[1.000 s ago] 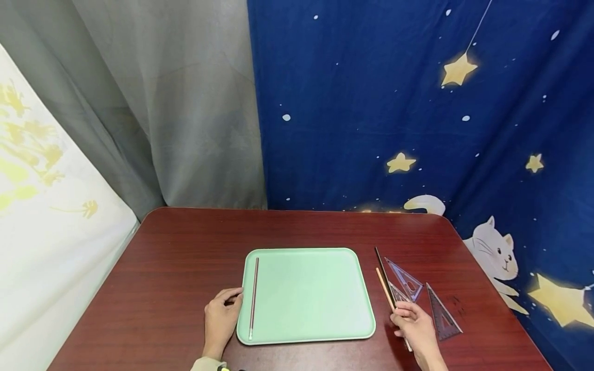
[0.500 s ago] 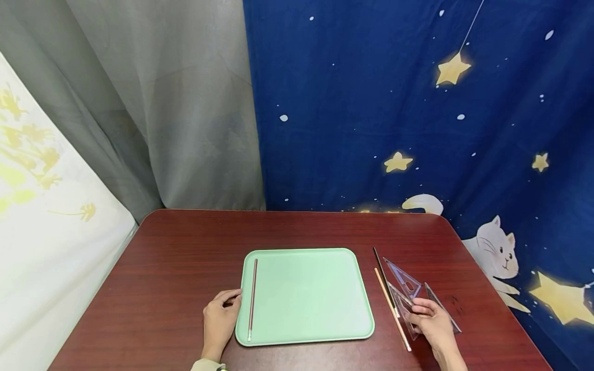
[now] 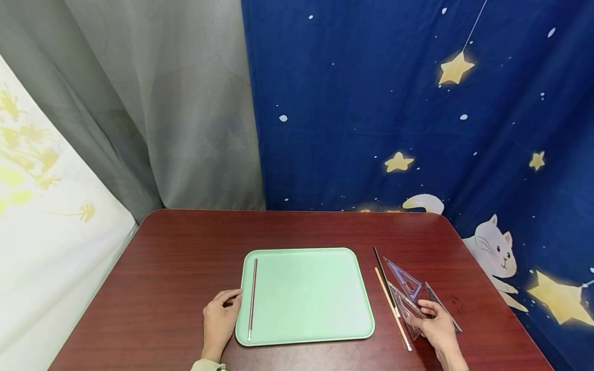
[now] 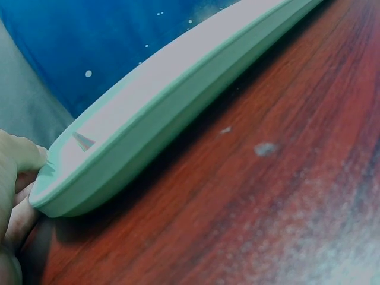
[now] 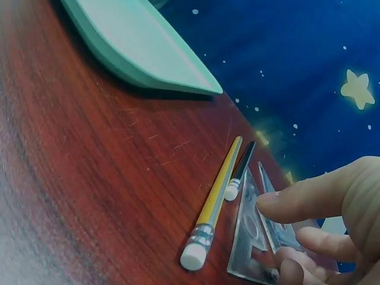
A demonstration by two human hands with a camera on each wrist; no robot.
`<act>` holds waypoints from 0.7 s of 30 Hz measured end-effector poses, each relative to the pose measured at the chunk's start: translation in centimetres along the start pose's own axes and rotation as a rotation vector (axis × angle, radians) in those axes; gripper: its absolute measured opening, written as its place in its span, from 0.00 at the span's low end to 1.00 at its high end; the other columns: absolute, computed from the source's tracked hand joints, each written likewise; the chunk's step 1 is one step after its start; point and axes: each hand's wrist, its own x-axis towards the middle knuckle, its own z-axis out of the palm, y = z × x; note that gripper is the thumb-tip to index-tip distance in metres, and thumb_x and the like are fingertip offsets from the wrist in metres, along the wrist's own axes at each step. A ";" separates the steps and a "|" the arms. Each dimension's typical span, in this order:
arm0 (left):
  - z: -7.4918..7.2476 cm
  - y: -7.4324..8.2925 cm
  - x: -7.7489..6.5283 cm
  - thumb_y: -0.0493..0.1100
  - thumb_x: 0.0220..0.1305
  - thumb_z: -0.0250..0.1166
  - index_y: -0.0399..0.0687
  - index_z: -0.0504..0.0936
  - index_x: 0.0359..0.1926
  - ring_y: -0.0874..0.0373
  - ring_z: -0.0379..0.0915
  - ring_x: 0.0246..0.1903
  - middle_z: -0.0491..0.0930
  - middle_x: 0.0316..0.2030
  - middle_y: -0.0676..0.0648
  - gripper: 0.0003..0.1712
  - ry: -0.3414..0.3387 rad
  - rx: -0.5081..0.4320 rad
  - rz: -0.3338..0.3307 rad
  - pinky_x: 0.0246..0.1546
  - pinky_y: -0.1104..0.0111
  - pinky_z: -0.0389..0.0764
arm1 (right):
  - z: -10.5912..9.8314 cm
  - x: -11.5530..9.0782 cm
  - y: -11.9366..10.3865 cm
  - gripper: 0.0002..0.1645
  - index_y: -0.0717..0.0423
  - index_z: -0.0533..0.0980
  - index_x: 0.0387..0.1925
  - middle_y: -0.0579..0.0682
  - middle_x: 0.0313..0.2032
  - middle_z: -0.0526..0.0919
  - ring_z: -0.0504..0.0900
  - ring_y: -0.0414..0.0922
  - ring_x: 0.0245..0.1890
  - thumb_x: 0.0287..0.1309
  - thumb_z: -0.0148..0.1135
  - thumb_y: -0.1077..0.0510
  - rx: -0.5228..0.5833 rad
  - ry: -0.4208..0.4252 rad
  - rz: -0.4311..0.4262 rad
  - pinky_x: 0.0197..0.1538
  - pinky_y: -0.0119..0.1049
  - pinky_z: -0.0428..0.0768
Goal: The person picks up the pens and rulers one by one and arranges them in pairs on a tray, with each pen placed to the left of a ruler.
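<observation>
A pale green tray (image 3: 308,296) lies on the table, with a dark red pencil (image 3: 253,299) along its left side. My left hand (image 3: 220,319) holds the tray's left rim; in the left wrist view its thumb and fingers meet the tray's edge (image 4: 119,172). My right hand (image 3: 438,327) reaches over a clear set square (image 5: 243,237), its thumb and fingers spread apart close over it. Beside that set square lie a yellow pencil (image 5: 217,199) and a black pencil (image 5: 242,169), white erasers toward me. A bluish set square (image 3: 406,281) lies just behind.
Another dark-looking set square (image 3: 438,301) lies to the right, partly covered by my right hand. The reddish-brown table (image 3: 162,268) ends at a grey curtain (image 3: 204,113) and a blue star-patterned curtain (image 3: 352,113). White cloth (image 3: 46,257) hangs at the left.
My right hand has let go of the pencils, which now lie on the table, and has shifted right to the clear set square. My left hand stays at the tray's rim.
</observation>
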 end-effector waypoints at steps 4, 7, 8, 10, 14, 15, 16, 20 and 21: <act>0.0 0.1 0.0 0.36 0.57 0.67 0.50 0.88 0.36 0.71 0.76 0.28 0.85 0.35 0.53 0.07 -0.004 -0.006 -0.002 0.29 0.78 0.76 | 0.0 0.2 0.3 0.43 0.72 0.62 0.60 0.68 0.51 0.67 0.69 0.39 0.23 0.38 0.69 0.69 -0.033 -0.009 -0.004 0.23 0.31 0.73; -0.1 0.2 0.0 0.36 0.57 0.66 0.50 0.88 0.36 0.71 0.76 0.28 0.85 0.35 0.53 0.07 -0.006 -0.010 -0.002 0.30 0.78 0.77 | 0.0 0.3 0.3 0.44 0.72 0.63 0.60 0.71 0.54 0.65 0.72 0.44 0.30 0.37 0.70 0.68 -0.085 -0.012 -0.011 0.27 0.30 0.73; -0.1 0.2 0.1 0.36 0.57 0.66 0.50 0.88 0.36 0.71 0.76 0.28 0.85 0.35 0.53 0.07 -0.005 -0.009 -0.001 0.30 0.78 0.76 | 0.1 0.3 0.3 0.44 0.71 0.63 0.59 0.71 0.54 0.65 0.73 0.47 0.34 0.37 0.71 0.67 -0.106 -0.009 -0.015 0.30 0.29 0.72; -0.1 0.2 0.1 0.36 0.57 0.66 0.51 0.88 0.36 0.72 0.76 0.28 0.85 0.35 0.54 0.07 -0.002 -0.008 0.003 0.30 0.79 0.76 | 0.2 0.3 0.3 0.45 0.71 0.64 0.58 0.72 0.54 0.66 0.73 0.51 0.39 0.36 0.73 0.66 -0.153 0.002 -0.028 0.34 0.28 0.71; -0.1 0.2 0.1 0.37 0.57 0.67 0.51 0.88 0.36 0.71 0.76 0.28 0.85 0.35 0.54 0.07 -0.001 -0.005 0.004 0.30 0.79 0.76 | 0.3 0.3 0.5 0.44 0.72 0.66 0.56 0.72 0.50 0.69 0.73 0.56 0.44 0.33 0.74 0.65 -0.215 0.023 -0.050 0.37 0.29 0.70; -0.1 0.1 0.0 0.37 0.57 0.67 0.51 0.88 0.36 0.71 0.76 0.28 0.85 0.35 0.54 0.07 -0.004 -0.005 0.002 0.30 0.78 0.76 | 0.3 0.2 0.6 0.44 0.72 0.66 0.56 0.72 0.49 0.69 0.73 0.56 0.43 0.33 0.74 0.65 -0.230 0.027 -0.053 0.37 0.30 0.70; -0.1 0.1 0.0 0.37 0.57 0.67 0.51 0.88 0.36 0.71 0.76 0.28 0.85 0.35 0.54 0.07 -0.007 -0.004 0.000 0.30 0.78 0.77 | 0.3 0.2 0.6 0.44 0.72 0.67 0.56 0.72 0.48 0.70 0.73 0.56 0.43 0.32 0.74 0.64 -0.242 0.029 -0.054 0.38 0.31 0.70; -0.1 0.1 -0.1 0.37 0.58 0.66 0.51 0.88 0.36 0.71 0.77 0.28 0.85 0.36 0.53 0.08 -0.014 -0.007 -0.007 0.30 0.77 0.77 | 0.3 0.2 0.6 0.46 0.72 0.65 0.56 0.71 0.45 0.71 0.73 0.58 0.42 0.31 0.75 0.63 -0.271 0.024 -0.059 0.39 0.34 0.69; -0.1 0.1 -0.1 0.37 0.58 0.66 0.51 0.88 0.36 0.71 0.77 0.28 0.85 0.36 0.53 0.08 -0.013 -0.007 -0.007 0.30 0.76 0.77 | 0.3 0.2 0.6 0.46 0.73 0.65 0.56 0.70 0.44 0.71 0.73 0.57 0.41 0.31 0.75 0.63 -0.271 0.021 -0.062 0.39 0.34 0.69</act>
